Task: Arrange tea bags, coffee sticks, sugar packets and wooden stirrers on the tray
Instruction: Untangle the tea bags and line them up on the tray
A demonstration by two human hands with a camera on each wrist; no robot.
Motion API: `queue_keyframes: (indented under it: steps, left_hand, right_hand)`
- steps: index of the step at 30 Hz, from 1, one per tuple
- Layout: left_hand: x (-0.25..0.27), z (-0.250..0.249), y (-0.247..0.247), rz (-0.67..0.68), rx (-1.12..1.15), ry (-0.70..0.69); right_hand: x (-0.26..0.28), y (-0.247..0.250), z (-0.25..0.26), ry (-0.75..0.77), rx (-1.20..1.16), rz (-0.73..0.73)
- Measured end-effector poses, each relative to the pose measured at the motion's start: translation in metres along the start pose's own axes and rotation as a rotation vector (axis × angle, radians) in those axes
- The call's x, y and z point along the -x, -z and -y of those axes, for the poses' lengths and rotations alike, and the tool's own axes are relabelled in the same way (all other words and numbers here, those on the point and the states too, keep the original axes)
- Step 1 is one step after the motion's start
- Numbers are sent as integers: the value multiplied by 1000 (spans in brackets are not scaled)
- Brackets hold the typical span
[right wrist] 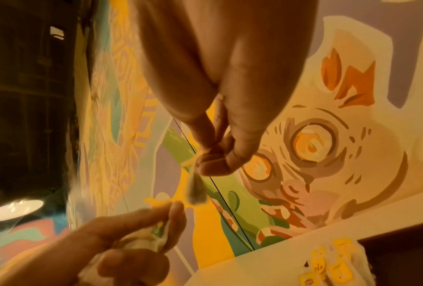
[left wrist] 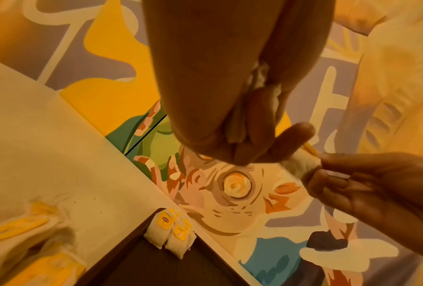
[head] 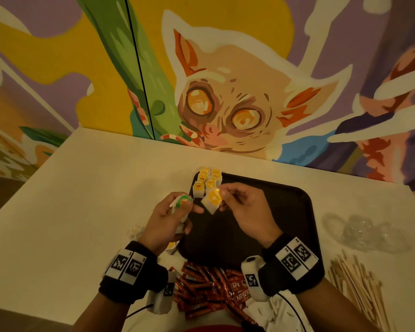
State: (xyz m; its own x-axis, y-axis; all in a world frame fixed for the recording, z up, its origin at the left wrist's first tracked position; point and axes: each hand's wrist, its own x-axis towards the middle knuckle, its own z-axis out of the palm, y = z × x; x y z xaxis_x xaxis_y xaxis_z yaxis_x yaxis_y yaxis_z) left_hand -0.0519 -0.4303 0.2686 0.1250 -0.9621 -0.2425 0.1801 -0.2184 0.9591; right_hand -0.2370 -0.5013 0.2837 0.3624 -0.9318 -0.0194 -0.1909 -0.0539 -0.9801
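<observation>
A black tray [head: 285,212] lies on the white table. Several yellow-tagged tea bags [head: 206,179] sit in two rows in its far left corner, seen also from the left wrist as tea bags [left wrist: 169,232]. My right hand [head: 242,207] pinches one yellow-tagged tea bag [head: 212,201] above the tray, just in front of the rows. My left hand [head: 168,212] grips a bunch of tea bags [head: 181,202], a green-tagged one on top. Red coffee sticks [head: 206,281] lie heaped at the near edge. Wooden stirrers [head: 359,286] lie at the right.
Crumpled clear plastic [head: 369,232] rests on the table right of the tray. More loose tea bags [left wrist: 29,241] lie on the table left of the tray. A painted mural wall [head: 225,92] rises behind the table's far edge.
</observation>
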Motion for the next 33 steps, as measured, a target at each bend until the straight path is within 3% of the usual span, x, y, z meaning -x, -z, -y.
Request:
queue_keyframes:
  steps: [7,12,17,26,33]
  left_hand:
    - [-8,-3,2,-28,7,-12]
    - [-8,-8,-3,70,-33,25]
    - [-6,-13,-6,97,-375,-226]
    - [-17,-6,3,-20,-541,-369]
    - [-17,-3,6,35,-595,-473]
  right_hand:
    - [9,-2,2,-25,64,157]
    - [14,-7,2,17,39,187]
    - [14,-7,-1,18,7,125]
    - [13,0,-4,11,131,120]
    - [13,1,-1,-30,-8,181]
